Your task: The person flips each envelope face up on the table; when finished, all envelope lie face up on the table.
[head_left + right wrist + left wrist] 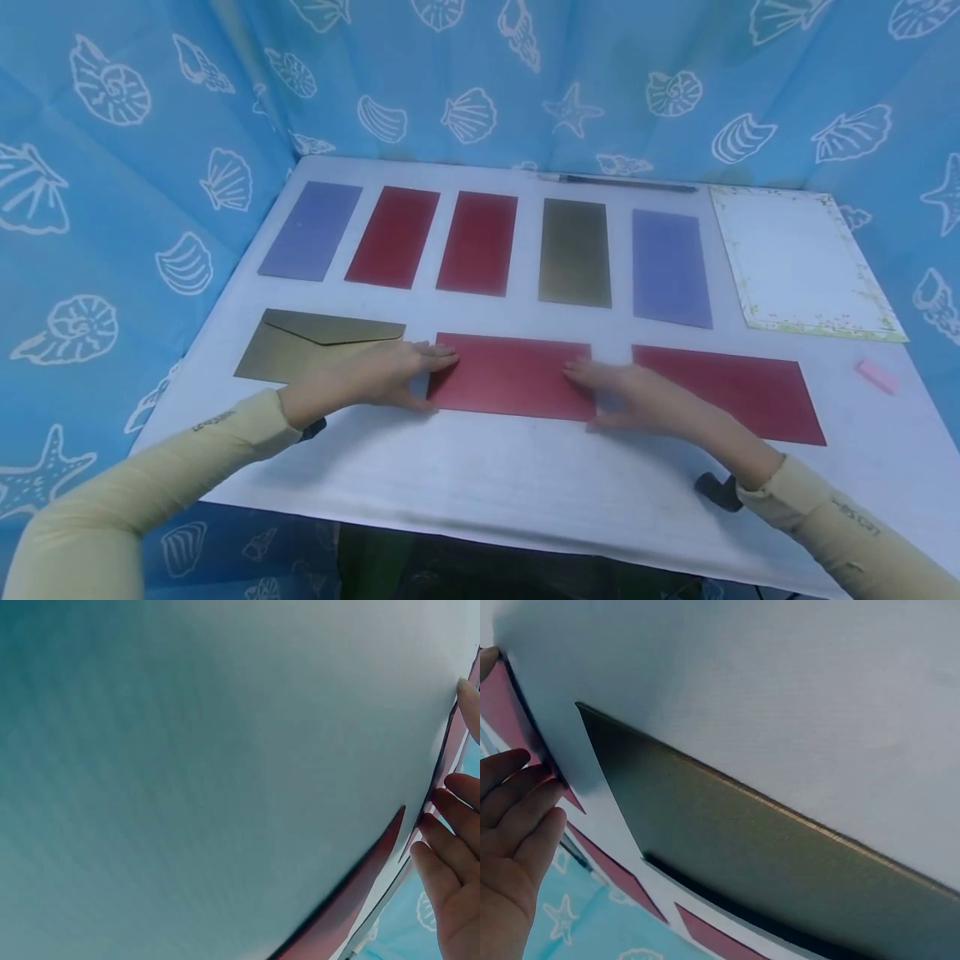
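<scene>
A red envelope (512, 377) lies flat between my two hands in the head view. At its left end rests my left hand (386, 372), fingers on the top and thumb near the lower corner. My right hand (641, 396) touches the opposite end in much the same way, its thumb by the lower right corner. In both wrist views the fingers look fairly straight, with the thumb apart from them. A gold envelope (288, 352), flap side up, lies partly under my left forearm. Another red envelope (738, 387) is partly behind my right hand and forearm.
Behind, a row holds a lilac envelope (311, 232), two red ones, a gold one (575, 252) and another lilac one. A floral-bordered sheet (810, 262), a dark pen-like stick (630, 182) and a pink eraser-like block (877, 377) also lie on the white table (480, 483).
</scene>
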`<action>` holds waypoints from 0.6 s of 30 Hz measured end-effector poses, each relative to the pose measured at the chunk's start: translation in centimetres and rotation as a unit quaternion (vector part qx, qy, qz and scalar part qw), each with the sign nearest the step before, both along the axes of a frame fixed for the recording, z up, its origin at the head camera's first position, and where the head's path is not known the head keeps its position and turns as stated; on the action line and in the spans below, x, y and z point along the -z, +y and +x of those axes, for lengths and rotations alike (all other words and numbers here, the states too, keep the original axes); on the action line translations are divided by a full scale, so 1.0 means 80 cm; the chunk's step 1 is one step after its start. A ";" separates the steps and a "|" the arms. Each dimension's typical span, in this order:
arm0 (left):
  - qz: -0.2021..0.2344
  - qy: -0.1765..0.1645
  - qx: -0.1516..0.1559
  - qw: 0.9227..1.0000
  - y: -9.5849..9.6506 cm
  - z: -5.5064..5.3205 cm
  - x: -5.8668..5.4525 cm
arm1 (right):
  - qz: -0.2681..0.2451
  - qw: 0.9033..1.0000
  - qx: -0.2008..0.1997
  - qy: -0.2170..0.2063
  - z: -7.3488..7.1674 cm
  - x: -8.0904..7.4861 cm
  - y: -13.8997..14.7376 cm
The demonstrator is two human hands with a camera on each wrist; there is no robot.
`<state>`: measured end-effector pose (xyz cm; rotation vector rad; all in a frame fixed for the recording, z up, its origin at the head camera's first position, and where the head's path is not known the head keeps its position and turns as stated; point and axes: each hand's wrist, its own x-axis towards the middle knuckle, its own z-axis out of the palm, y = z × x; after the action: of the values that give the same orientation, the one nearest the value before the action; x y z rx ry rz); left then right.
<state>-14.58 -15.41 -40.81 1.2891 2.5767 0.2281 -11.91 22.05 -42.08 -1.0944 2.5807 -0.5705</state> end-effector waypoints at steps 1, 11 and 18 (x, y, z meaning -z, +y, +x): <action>-0.003 0.003 0.003 1.000 0.000 0.000 0.000 | -0.001 1.000 -0.001 0.001 0.000 0.000 0.000; 0.007 0.006 0.024 1.000 -0.003 -0.002 -0.014 | -0.024 0.999 -0.012 0.036 0.002 -0.007 0.008; 0.045 0.018 0.040 0.998 -0.011 -0.009 -0.028 | -0.086 0.995 -0.016 0.055 0.004 -0.016 0.017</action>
<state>-15.28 -16.26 -38.61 1.4371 2.5639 0.3109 -11.57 23.42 -40.82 -1.2523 2.6424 -0.7573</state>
